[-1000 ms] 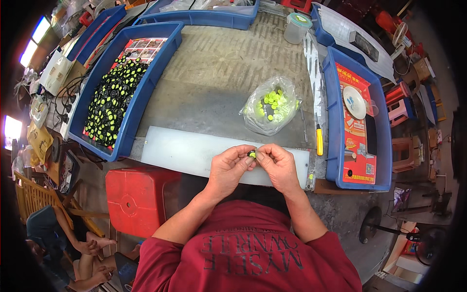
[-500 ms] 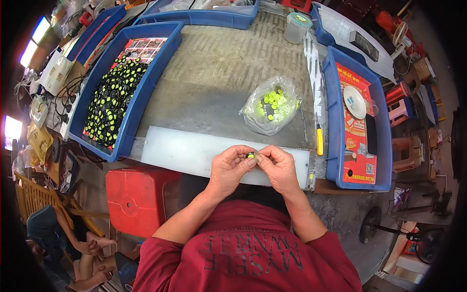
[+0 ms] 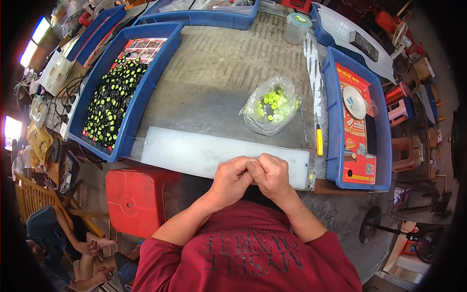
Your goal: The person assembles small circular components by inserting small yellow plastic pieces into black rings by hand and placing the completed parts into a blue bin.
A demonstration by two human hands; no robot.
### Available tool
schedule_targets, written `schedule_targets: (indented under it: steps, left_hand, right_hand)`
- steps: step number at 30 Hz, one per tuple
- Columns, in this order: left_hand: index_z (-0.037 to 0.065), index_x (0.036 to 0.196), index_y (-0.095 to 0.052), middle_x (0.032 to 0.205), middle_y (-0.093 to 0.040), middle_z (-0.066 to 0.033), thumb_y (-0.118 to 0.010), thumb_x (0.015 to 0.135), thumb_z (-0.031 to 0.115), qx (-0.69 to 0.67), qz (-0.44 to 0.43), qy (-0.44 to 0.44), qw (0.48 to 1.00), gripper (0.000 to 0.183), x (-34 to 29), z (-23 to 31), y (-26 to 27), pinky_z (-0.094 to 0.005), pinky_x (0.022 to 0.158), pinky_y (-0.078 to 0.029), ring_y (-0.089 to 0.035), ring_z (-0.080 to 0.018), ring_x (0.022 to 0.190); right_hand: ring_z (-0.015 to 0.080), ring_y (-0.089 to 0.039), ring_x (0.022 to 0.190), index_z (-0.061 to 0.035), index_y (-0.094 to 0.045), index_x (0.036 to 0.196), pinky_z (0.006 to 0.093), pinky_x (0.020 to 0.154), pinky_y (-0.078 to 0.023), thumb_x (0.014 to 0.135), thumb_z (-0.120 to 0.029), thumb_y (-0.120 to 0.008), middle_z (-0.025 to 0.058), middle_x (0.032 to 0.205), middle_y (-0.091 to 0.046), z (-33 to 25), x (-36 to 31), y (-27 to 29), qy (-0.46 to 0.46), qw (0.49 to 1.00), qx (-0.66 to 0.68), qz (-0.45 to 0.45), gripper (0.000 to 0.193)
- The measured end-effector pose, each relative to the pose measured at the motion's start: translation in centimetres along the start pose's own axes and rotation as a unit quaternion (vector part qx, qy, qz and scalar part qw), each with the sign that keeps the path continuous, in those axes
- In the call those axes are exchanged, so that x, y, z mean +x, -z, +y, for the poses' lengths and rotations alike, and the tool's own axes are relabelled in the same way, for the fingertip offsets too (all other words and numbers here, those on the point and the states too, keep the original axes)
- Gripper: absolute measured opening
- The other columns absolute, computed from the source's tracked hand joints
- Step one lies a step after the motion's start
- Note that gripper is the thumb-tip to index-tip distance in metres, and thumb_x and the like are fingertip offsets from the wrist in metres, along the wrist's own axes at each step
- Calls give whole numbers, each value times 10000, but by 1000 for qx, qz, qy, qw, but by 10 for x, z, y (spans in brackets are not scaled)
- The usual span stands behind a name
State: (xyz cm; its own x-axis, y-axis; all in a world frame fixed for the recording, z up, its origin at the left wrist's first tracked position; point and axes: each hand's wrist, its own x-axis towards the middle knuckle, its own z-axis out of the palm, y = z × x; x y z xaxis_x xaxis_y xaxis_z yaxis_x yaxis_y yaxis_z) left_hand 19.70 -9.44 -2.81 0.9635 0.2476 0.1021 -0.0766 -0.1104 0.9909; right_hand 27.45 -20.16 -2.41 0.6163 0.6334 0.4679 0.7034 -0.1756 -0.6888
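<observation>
My left hand and my right hand meet above the near edge of the white board. Both are closed, thumbs and fingertips pressed together over a small round black piece with a yellow-green disc. The fingers hide that piece at this moment. Beyond my hands lies a clear plastic bag, its mouth spread, holding several loose yellow-green discs. Many black round pieces with yellow-green centres fill much of the blue tray on the left.
At the right stands another blue tray with a white dish in it. A yellow-handled knife lies beside that tray. A lidded clear tub is farther back. A red stool stands left of me; another person's hands show at lower left.
Both hands have drawn slightly down toward me and curled tighter. The black piece with its yellow-green disc, visible between the fingertips before, is now covered by them.
</observation>
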Motion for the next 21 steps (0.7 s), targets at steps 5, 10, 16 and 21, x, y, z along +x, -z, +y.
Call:
schedule_targets:
  steps: [5,10,16,21]
  left_hand:
    - [-24,835,-557,730,-552,-33,-527,812,23,-11,3,1,1000,60,-1,6,-3,-211,572,-463,-531,-74,662]
    - [-18,820,-559,725,-546,-35,-528,817,36,3,7,-11,1000,63,0,10,-4,-212,564,-461,-530,-75,652]
    - [-5,807,-567,704,-574,-85,-522,741,-54,-15,22,4,1000,94,1,13,-6,-251,535,-456,-564,-134,613]
    - [-16,798,-552,712,-538,-33,-518,819,25,12,16,-19,1000,58,2,8,-4,-209,550,-458,-527,-71,643]
  right_hand:
    - [256,-427,391,-46,-402,520,340,380,-328,775,-237,-581,97,447,-411,0,-1,0,19,1000,-6,22,365]
    - [252,-416,382,-54,-388,507,338,379,-320,770,-228,-588,92,438,-399,1,-2,1,25,999,-8,30,374]
    - [246,-404,374,-53,-382,502,336,375,-317,765,-206,-596,86,432,-384,2,0,0,37,998,1,48,372]
    - [246,-407,376,-51,-387,506,342,376,-321,768,-195,-595,89,437,-384,0,2,0,44,998,2,50,364]
